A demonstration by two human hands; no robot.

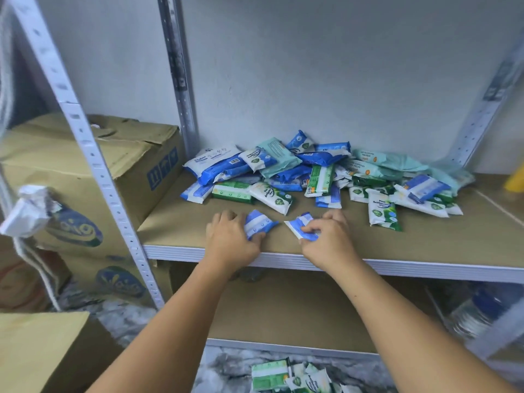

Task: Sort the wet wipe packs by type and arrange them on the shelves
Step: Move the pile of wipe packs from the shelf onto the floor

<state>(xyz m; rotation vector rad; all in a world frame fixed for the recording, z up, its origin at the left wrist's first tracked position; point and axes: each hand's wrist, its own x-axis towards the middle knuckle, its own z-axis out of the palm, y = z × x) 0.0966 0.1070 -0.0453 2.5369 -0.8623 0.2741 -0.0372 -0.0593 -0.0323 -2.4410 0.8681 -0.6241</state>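
A heap of wet wipe packs (320, 171) in blue, green, white and pale teal lies at the back of the brown shelf (425, 239). Near the shelf's front edge my left hand (229, 236) grips a blue and white pack (259, 224). Beside it my right hand (326, 234) pinches another blue and white pack (302, 228). Both packs sit low on the shelf board, a small gap apart. On the floor below lie several green and white packs (289, 377).
A cardboard box (93, 177) stands left of the shelf behind a white perforated upright (93, 154). A lower shelf board (283, 313) lies beneath. Plastic bottles (479, 310) sit at lower right, another box (37, 350) at lower left, a yellow object (514, 180) at far right.
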